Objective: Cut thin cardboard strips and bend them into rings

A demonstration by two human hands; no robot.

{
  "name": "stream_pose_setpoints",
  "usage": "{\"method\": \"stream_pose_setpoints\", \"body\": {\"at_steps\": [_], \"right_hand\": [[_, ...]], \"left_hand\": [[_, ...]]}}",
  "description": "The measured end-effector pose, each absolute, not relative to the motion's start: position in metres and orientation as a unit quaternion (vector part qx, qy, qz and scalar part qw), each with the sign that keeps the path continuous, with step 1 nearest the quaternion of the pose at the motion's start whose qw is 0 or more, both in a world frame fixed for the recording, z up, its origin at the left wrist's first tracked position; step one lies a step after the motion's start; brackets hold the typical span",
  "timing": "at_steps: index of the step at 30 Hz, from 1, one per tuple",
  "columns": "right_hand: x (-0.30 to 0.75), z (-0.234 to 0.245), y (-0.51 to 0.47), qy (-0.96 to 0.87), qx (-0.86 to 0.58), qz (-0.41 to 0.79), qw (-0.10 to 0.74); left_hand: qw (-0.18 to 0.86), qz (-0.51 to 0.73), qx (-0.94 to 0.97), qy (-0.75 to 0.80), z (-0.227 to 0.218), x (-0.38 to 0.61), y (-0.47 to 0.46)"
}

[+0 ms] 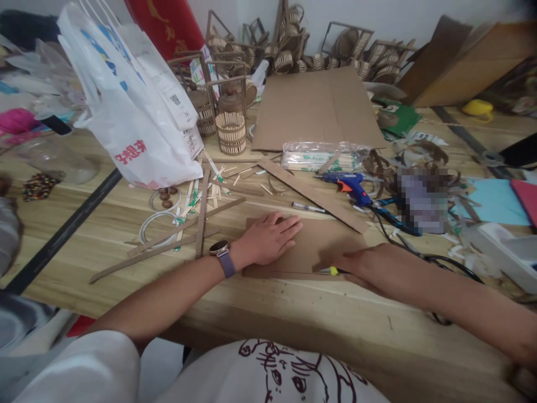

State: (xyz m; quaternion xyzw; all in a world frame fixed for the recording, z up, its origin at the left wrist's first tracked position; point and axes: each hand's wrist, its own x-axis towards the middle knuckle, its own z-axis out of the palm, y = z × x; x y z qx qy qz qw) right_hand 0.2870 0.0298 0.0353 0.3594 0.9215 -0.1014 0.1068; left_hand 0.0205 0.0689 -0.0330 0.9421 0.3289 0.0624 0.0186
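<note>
A flat brown cardboard sheet (331,243) lies on the wooden table (293,313) in front of me. My left hand (268,238), with a watch on its wrist, rests flat on the sheet's left part, fingers stretched out. My right hand (350,263) is closed at the sheet's near edge, gripping a small tool with a yellow part (333,271); the tool's working end lies against the cardboard. Which kind of tool it is I cannot make out.
A blue glue gun (350,186), a pen (308,207), cardboard strips (312,193) and a packet of wooden sticks (321,157) lie beyond the sheet. A white plastic bag (134,112) stands at left; a large cardboard (316,109) and stick-built baskets (230,131) are farther back.
</note>
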Motion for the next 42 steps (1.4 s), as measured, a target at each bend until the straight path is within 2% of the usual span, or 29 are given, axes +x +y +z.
{"method": "stream_pose_setpoints", "body": {"at_steps": [4, 13, 16, 20, 42], "right_hand": [[0.278, 0.047, 0.030, 0.913, 0.353, -0.161, 0.130], [0.196, 0.034, 0.021, 0.939, 0.320, -0.063, 0.113], [0.191, 0.033, 0.022, 0.939, 0.313, -0.040, 0.139], [0.188, 0.034, 0.020, 0.934, 0.313, -0.035, 0.169], [0.183, 0.038, 0.020, 0.930, 0.313, -0.011, 0.192]], "left_hand": [[0.016, 0.060, 0.940, 0.334, -0.031, 0.022, 0.067], [-0.001, 0.057, 0.942, 0.332, -0.028, 0.022, 0.068], [-0.002, 0.060, 0.941, 0.332, -0.028, 0.022, 0.068], [-0.003, 0.062, 0.941, 0.332, -0.028, 0.023, 0.068], [-0.015, 0.073, 0.940, 0.332, -0.032, 0.023, 0.068]]}}
